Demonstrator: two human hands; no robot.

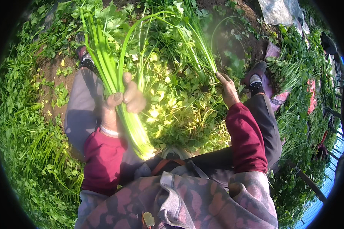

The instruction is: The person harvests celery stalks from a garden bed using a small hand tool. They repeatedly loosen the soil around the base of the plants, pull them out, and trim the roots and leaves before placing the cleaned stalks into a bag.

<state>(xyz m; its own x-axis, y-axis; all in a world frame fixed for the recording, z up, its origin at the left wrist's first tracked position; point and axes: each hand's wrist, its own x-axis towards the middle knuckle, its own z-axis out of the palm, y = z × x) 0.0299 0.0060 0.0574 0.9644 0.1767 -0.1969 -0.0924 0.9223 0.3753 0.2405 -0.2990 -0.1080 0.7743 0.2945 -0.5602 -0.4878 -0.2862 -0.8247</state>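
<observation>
My left hand [134,98] is wrapped around a thick celery bunch [134,133]. The bunch tilts, its pale cut base low near my lap and its green stalks and leaves reaching up to the left. One long stalk [121,57] bends over in an arch toward the right. Off to the right, my right hand [228,90] pinches the lower end of several thin celery stalks [207,57], whose leafy tops lean up and left. Between my hands, loose green and yellowing celery leaves [163,106] cover the ground.
Celery plants [31,160] spread along the left. A pile of thin-stemmed greens [285,73] lies on pink printed sheeting [279,100] beyond my right shoe [256,71]. Clear plastic sheeting [275,13] is at the upper right. Bare soil [57,97] shows beside my left leg.
</observation>
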